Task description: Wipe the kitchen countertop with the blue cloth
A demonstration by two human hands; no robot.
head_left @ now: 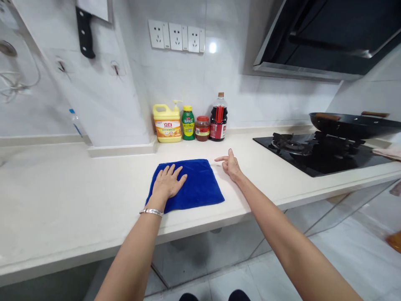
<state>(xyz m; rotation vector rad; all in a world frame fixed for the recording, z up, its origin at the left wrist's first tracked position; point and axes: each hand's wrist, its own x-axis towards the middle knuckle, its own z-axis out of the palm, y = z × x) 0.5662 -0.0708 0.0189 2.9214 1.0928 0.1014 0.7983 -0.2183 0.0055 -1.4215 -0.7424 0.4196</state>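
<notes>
A blue cloth [200, 184] lies spread flat on the white countertop, its near left corner close to the front edge. My left hand [169, 180] rests palm down on the cloth's left part, fingers spread, with a silver bracelet at the wrist. Just off the cloth's right side, my right hand [231, 166] is held over the counter with nothing in it. Its thumb points up and its index finger reaches left, while the other fingers look curled.
Against the wall stand a yellow detergent jug [168, 125], a green bottle [188, 123], a red-lidded jar [202, 128] and a dark sauce bottle [219, 119]. A gas stove [313, 156] with a wok [354, 127] sits at right, under a range hood [322, 37]. A knife [85, 33] hangs upper left.
</notes>
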